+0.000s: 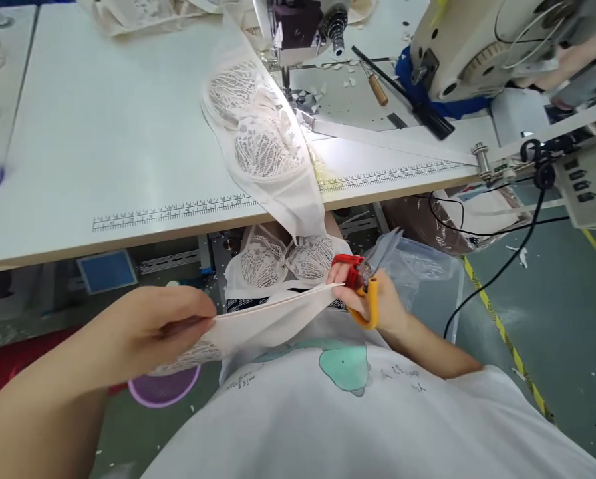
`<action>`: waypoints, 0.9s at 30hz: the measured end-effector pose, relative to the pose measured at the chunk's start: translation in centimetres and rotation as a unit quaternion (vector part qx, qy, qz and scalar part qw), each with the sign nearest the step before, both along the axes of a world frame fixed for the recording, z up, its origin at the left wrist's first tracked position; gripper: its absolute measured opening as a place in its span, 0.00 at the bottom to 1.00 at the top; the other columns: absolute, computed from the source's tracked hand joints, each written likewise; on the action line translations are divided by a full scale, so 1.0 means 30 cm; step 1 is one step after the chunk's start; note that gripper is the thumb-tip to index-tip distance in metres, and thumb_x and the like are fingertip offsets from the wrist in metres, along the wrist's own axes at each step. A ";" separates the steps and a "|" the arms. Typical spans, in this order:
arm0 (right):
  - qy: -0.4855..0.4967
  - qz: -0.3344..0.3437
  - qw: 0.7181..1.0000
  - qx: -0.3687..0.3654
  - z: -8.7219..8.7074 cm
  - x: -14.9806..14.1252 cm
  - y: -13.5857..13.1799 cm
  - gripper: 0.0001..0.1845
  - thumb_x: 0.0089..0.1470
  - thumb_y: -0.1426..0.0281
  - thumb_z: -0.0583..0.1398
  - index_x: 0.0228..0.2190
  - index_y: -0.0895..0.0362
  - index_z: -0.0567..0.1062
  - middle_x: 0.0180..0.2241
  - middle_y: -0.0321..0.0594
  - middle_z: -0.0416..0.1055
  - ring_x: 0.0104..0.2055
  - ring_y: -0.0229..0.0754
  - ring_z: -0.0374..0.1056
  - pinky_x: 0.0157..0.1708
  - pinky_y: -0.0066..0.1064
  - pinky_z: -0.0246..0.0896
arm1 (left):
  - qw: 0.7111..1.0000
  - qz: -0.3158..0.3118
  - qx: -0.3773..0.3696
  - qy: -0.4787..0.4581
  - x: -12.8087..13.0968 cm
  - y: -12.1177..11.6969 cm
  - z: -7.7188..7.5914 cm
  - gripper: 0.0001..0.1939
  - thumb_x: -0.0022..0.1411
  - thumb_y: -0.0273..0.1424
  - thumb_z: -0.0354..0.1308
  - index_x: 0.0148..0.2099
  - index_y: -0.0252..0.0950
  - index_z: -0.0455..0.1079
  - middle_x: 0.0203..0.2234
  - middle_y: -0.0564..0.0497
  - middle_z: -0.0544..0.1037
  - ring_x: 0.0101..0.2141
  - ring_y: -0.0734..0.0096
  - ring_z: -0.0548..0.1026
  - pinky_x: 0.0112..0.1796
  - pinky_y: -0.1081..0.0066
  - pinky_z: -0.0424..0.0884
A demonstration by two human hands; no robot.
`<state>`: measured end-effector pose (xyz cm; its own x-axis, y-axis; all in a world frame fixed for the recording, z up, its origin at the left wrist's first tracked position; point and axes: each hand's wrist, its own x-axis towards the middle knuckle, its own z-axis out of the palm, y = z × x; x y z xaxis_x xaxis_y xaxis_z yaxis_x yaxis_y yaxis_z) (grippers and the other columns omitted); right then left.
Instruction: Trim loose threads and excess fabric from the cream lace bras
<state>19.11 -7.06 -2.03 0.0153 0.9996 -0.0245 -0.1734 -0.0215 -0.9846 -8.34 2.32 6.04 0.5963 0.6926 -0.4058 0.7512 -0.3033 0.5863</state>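
Between my hands a cream bra band (273,322) is stretched out over my lap. My left hand (153,329) pinches one part of its edge, and lace shows below the fingers. The far end of the band is pinched in the fingers of my right hand (390,309), which also holds scissors (372,303) with red and yellow handles. The blades point away from the band, up and to the right. Just beyond, a lace bra (262,263) lies on my lap. Another lace bra (265,146) hangs over the table edge from under the sewing machine's needle area.
The sewing machine head (302,26) stands above the white table (118,133), which has a ruler strip along its front. A wooden-handled tool (376,88) and fabric scraps lie beside it. A binding tape (388,138) runs right to a metal guide (481,159). Black cables hang below.
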 end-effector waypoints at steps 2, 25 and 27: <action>-0.016 0.021 0.999 -0.027 -0.019 -0.003 0.002 0.12 0.43 0.64 0.64 0.24 0.56 0.66 0.26 0.37 0.65 0.30 0.39 0.63 0.32 0.32 0.60 | 0.993 -0.025 -0.114 -0.011 -0.004 0.031 -0.046 0.12 0.53 0.40 0.53 0.26 0.40 0.72 0.19 0.54 0.72 0.21 0.74 0.67 0.23 0.77 0.63; -0.097 -0.059 0.988 -0.101 -0.085 0.021 0.073 0.20 0.36 0.59 0.66 0.26 0.57 0.65 0.24 0.33 0.65 0.26 0.35 0.60 0.27 0.27 0.59 | 0.980 -0.114 -0.005 -0.163 0.424 0.045 -0.229 0.15 0.58 0.39 0.48 0.27 0.38 0.69 0.22 0.52 0.73 0.26 0.69 0.70 0.29 0.72 0.66; -0.086 -0.057 0.989 -0.105 -0.080 0.024 0.072 0.22 0.36 0.57 0.66 0.27 0.57 0.66 0.26 0.34 0.66 0.27 0.35 0.62 0.29 0.28 0.60 | 0.979 -0.101 -0.012 -0.179 0.423 0.041 -0.225 0.13 0.58 0.38 0.50 0.26 0.38 0.69 0.21 0.53 0.73 0.24 0.71 0.70 0.27 0.73 0.66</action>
